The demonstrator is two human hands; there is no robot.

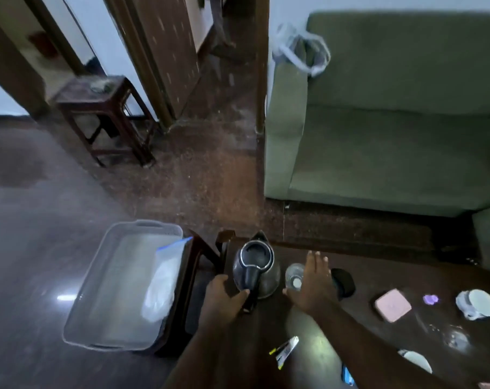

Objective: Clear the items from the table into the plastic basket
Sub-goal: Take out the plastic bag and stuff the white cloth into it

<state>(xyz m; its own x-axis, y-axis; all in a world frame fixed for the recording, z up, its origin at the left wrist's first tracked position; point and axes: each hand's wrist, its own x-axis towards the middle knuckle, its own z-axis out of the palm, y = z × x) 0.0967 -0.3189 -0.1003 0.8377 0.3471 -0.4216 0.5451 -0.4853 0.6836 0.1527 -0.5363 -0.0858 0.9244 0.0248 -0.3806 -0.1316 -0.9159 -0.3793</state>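
A steel kettle [262, 269] with a black handle stands at the left end of the dark wooden table [378, 276]. My left hand [224, 297] is wrapped around the kettle's handle. My right hand [312, 282] hovers flat with fingers spread, just right of the kettle, over a clear glass [293, 276] and beside a black round object [343, 282]. The clear plastic basket [98, 299] sits left of the table on a low stool, with a clear plastic bag [162, 284] inside it.
Further right on the table lie a pink square box [392, 304], a small purple item [431, 299], a white cup [478, 304], a glass dish [455, 338], a white saucer [416, 359] and a small packet [286, 348]. A green sofa [392, 122] stands behind; a wooden stool [103, 113] at far left.
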